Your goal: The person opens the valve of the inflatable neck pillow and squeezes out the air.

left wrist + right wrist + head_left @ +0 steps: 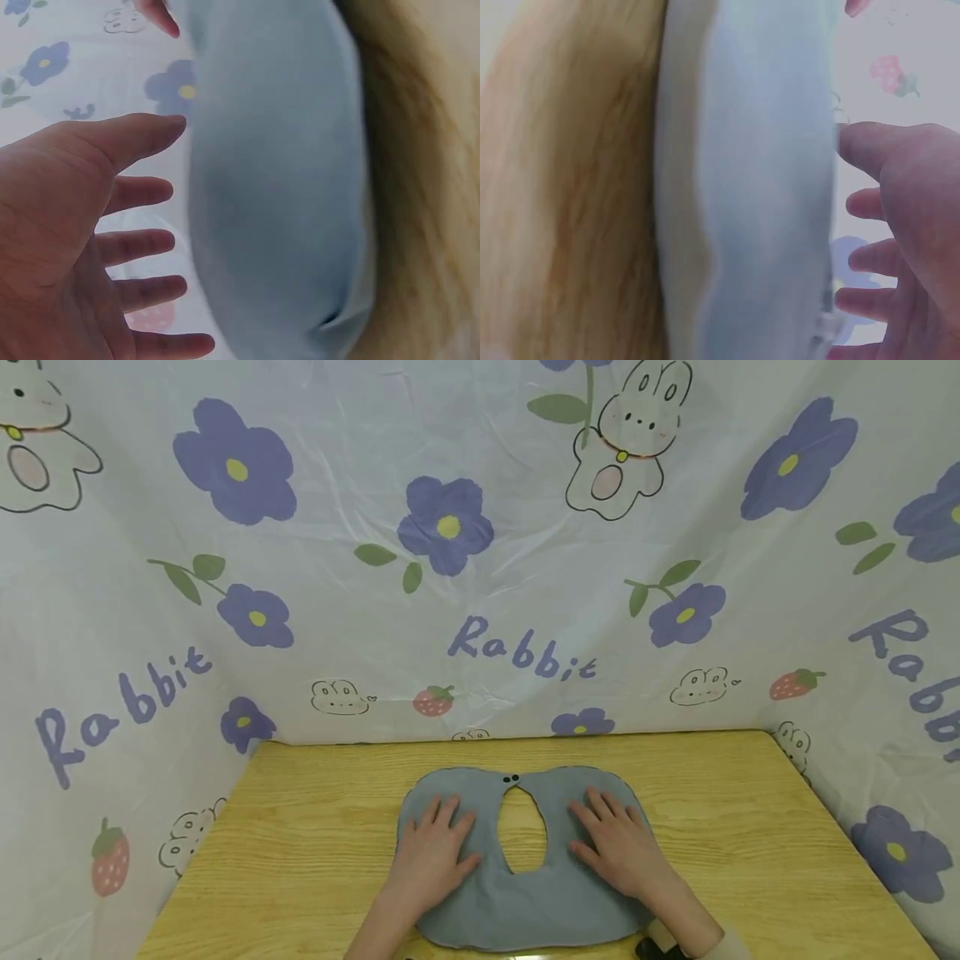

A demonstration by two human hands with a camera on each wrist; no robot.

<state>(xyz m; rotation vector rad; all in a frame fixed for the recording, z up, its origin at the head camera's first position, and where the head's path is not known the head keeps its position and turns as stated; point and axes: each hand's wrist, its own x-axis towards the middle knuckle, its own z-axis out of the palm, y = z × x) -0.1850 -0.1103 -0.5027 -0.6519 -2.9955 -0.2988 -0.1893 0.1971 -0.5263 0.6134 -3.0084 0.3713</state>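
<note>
A grey-blue cloth bib [525,906] lies spread on the wooden table, with an oval neck opening at its middle. Two dark snaps [511,778] sit close together at the top of that opening. On the bib's left half rests my left hand [435,847], fingers spread and straight. My right hand [617,842] lies the same way on the right half. The left wrist view shows the left palm [52,225] beside the bib's cloth [277,172]; in the right wrist view the right hand [915,232] is beside the cloth [772,180].
The wooden table [300,835] extends on both sides of the bib. A white curtain [480,585] printed with rabbits, purple flowers and strawberries hangs behind and at both sides. A small dark object [652,948], partly cut off, is at the front edge by the right forearm.
</note>
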